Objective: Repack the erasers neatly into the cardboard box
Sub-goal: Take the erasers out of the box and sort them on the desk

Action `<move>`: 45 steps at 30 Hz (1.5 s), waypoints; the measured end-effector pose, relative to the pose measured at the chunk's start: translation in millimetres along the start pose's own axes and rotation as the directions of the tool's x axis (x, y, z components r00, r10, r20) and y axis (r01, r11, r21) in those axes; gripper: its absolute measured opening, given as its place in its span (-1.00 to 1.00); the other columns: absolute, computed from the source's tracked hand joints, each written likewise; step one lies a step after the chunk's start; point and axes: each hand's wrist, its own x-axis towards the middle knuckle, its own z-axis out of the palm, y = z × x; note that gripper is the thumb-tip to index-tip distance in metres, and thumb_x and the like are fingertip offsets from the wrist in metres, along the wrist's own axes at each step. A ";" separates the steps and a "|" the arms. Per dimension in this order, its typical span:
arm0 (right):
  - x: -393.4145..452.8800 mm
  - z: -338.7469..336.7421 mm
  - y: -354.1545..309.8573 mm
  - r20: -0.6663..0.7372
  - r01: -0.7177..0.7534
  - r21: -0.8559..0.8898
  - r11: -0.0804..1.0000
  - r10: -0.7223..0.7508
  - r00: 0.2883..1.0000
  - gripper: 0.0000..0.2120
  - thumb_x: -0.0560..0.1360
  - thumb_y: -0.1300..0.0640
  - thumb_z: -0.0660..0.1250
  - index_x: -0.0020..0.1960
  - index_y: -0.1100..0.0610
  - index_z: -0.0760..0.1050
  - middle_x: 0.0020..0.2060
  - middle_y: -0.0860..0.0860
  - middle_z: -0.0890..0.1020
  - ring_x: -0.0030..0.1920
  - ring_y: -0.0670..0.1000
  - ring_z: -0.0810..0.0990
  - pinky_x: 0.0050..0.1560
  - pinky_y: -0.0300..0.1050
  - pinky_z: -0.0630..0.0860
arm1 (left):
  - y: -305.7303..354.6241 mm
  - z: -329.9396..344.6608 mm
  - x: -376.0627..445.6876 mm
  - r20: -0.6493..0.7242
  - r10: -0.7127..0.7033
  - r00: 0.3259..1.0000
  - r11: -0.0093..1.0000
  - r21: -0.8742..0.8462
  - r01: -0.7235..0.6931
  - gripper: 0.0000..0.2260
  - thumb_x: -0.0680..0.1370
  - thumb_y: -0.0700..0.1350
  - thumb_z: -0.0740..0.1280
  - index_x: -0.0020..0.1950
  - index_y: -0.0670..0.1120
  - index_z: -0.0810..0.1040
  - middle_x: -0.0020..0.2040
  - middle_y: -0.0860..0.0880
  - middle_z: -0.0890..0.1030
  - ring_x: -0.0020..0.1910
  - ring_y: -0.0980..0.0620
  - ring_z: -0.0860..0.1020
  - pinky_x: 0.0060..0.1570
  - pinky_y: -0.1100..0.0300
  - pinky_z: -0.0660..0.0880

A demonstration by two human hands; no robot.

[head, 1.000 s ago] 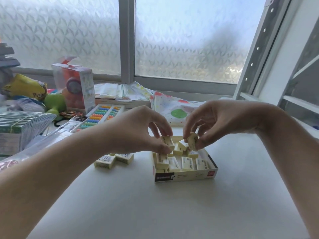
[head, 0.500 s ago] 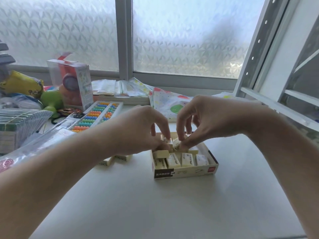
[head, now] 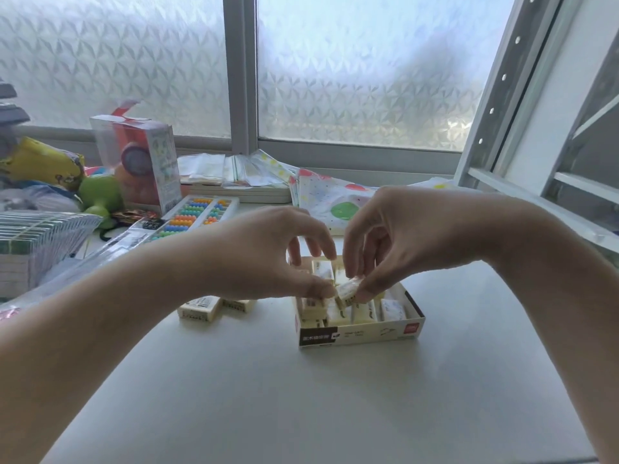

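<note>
Both hands meet over the cardboard box (head: 361, 333), which sits open on the pale worktop (head: 301, 403) just below our fingertips. Our right hand (head: 398, 236) pinches one eraser (head: 348, 291) between thumb and forefinger, holding it tilted just above the ones already packed, its other fingers curled loosely behind. Our left hand (head: 268, 249) comes in from the other side with its thumb tip touching the same eraser's near end; its forefinger and middle finger arch above the box, and we cannot tell whether they grip anything. The held eraser is a small cream block in a pale printed sleeve. More erasers (head: 368, 311) of the same kind lie in the box, a row along the front wall fairly flush and those toward the back standing at uneven angles. The box is shallow and rectangular, cream with a dark panel on the left of its front face and a small red mark at the right corner. Two loose erasers (head: 201, 306) rest on the worktop just left of the box, partly hidden under our left wrist. Both forearms reach in from the lower corners, wrists raised and bent so the fingers point down. Behind them lie a bead abacus (head: 197, 216) and a boxed toy (head: 140, 162) by the frosted window (head: 368, 72).
</note>
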 end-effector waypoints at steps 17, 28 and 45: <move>4.7 1.9 4.7 -0.064 -0.056 -0.080 0.995 0.051 0.997 -0.79 0.34 -0.17 0.60 -0.22 -0.05 0.73 -0.46 -0.19 0.59 -0.44 -0.23 0.48 -0.32 -0.23 0.40 | -24.0 -56.2 -12.5 -0.030 -0.159 0.987 0.986 -0.048 0.157 -0.93 0.54 0.02 0.44 -0.01 0.17 0.70 -0.11 0.25 0.71 -0.12 0.26 0.65 0.05 0.21 0.55; 38.5 56.9 -35.8 -0.337 0.114 -0.089 0.989 -0.137 0.932 -0.67 0.48 -0.26 0.42 0.12 -0.10 0.68 -0.14 -0.17 0.69 -0.06 -0.19 0.62 0.04 -0.18 0.57 | -39.8 -57.0 -16.1 0.310 -0.375 0.874 0.920 0.243 0.309 -0.69 0.36 0.09 0.61 0.06 0.21 0.65 -0.05 0.19 0.69 -0.02 0.18 0.67 0.14 0.05 0.62; 48.1 42.6 -25.0 -0.341 0.191 0.058 0.980 -0.161 0.926 -0.76 0.53 0.01 0.48 0.19 -0.01 0.67 -0.19 -0.10 0.65 -0.18 -0.14 0.62 -0.12 -0.30 0.53 | -41.4 -55.0 -15.3 0.192 -0.313 0.930 0.949 0.098 0.299 -0.70 0.44 -0.09 0.54 0.12 0.18 0.65 0.00 0.16 0.63 0.02 0.12 0.64 0.13 0.07 0.62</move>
